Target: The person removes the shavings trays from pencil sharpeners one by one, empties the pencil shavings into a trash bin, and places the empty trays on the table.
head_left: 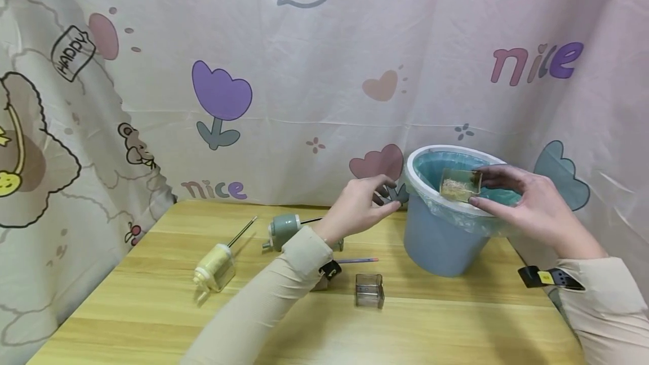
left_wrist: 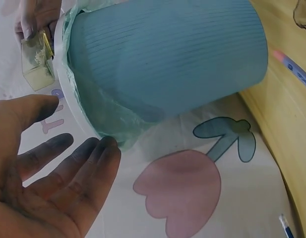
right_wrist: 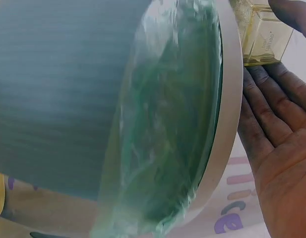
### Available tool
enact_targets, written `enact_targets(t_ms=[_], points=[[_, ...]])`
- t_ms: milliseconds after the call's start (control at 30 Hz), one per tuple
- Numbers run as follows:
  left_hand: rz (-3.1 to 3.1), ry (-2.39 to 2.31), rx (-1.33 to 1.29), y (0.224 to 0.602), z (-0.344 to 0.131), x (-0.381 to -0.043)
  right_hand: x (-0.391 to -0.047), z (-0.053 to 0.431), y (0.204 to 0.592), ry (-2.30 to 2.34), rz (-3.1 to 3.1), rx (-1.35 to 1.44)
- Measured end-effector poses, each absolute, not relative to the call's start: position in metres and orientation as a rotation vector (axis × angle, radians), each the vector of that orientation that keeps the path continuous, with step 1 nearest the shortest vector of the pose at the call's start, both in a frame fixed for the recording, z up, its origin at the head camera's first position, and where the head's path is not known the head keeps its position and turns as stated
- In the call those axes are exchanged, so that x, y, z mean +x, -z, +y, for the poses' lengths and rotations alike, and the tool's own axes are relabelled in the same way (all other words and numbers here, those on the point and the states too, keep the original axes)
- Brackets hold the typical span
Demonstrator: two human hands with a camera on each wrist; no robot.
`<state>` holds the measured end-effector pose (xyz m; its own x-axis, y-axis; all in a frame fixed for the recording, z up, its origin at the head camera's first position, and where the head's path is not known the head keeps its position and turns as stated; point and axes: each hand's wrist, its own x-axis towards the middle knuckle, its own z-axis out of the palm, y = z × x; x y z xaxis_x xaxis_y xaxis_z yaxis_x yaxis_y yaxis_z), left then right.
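Note:
My right hand (head_left: 539,201) pinches a small clear yellowish shavings box (head_left: 458,185) between thumb and fingers, over the rim of a blue trash bin (head_left: 441,246). Pale pencil shavings lie inside the box, which the left wrist view also shows at the bin's mouth. In the right wrist view, the fingers (right_wrist: 279,104) carry dark smudges. My left hand (head_left: 357,207) hangs in the air left of the bin, fingers loosely bent and nothing in them. A green plastic liner (left_wrist: 110,116) folds over the bin's white rim.
A yellow pencil sharpener (head_left: 217,269) holding a pencil (head_left: 242,232) stands at left. Behind my left wrist are a green sharpener (head_left: 284,230) and another, mostly hidden, with a purplish pencil (head_left: 360,261). A clear brownish box (head_left: 369,290) sits nearer on the wooden table (head_left: 431,331).

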<state>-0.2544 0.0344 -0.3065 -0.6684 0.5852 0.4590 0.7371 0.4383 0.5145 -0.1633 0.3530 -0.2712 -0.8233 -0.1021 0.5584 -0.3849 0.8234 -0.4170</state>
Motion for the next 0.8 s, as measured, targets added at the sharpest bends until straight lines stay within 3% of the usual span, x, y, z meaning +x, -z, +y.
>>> enact_targets(t_ms=[800], points=[[-2.436, 0.979, -1.163, 0.305, 0.071, -0.258, -0.185, 0.382, 0.250, -0.486, -2.656, 0.226]])
